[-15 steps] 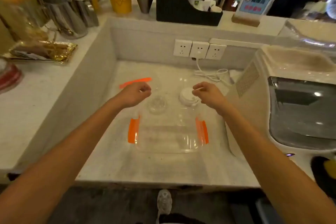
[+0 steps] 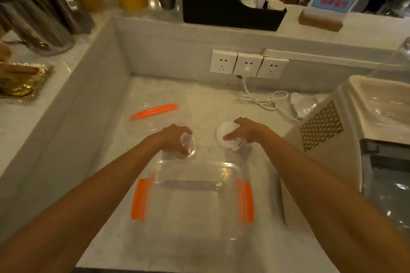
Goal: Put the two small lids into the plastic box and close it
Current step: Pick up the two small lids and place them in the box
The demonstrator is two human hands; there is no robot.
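Observation:
A clear plastic box (image 2: 228, 167) with orange side clips stands open on the lower counter, just in front of me. Its clear lid (image 2: 142, 127) with an orange strip lies flat farther back on the left. My left hand (image 2: 174, 138) is closed around a small clear lid (image 2: 190, 146) just behind the box's far left corner. My right hand (image 2: 246, 132) grips a small white lid (image 2: 224, 134) behind the box's far right corner. Both lids are at counter level.
A recessed counter is walled at the left and back, with wall sockets (image 2: 248, 64) and a white cable (image 2: 261, 99). A white machine (image 2: 355, 139) stands close on the right. Metal jugs (image 2: 40, 22), yellow cups and a black organiser (image 2: 230, 11) sit on the raised ledge.
Both hands have dropped onto the small lids and closed on them; before, they hovered above with fingers loose. The view has moved closer to the counter.

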